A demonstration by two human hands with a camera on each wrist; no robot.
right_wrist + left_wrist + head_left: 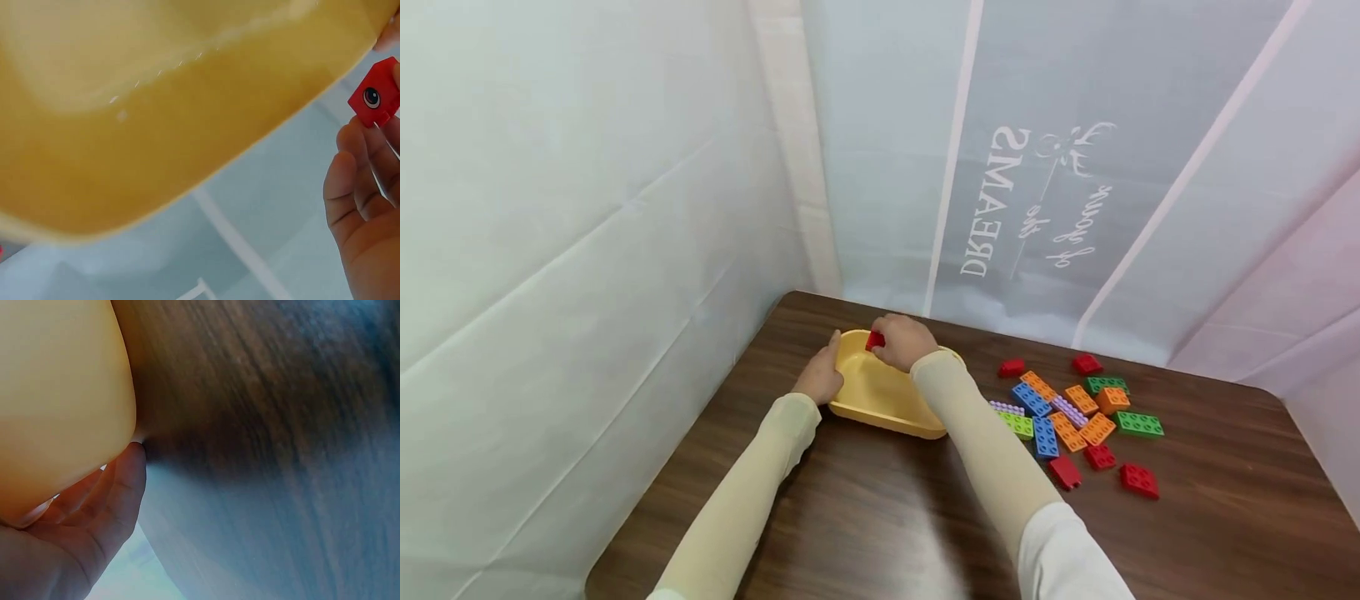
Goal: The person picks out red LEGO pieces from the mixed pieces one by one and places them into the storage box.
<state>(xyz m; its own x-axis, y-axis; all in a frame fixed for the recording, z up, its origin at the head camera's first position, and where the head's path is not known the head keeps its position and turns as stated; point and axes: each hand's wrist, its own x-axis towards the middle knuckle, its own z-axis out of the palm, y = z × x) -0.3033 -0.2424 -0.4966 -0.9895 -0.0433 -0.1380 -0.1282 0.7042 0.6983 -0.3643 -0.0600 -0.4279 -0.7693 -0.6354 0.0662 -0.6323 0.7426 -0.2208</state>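
Observation:
A yellow tray [880, 387] sits on the dark wooden table. My left hand [820, 375] grips it by its left side, thumb up at the rim; in the left wrist view, the fingers [119, 500] lie along the outside of the yellow wall. Over the tray's far part, my right hand [904, 342] pinches a red toy brick [874, 340] between thumb and fingers. The right wrist view shows this red brick with a printed eye, held at the fingertips close to the tray's rim. The tray's inside shows bare yellow, partly hidden behind the right forearm.
Right of the tray, several toy bricks lie loose: blue [1032, 400], orange [1067, 432], green [1139, 424], purple [1070, 411] and red [1139, 481]. A pale printed curtain [1037, 167] hangs behind the table's far edge, with a white sheet [587, 250] at the left.

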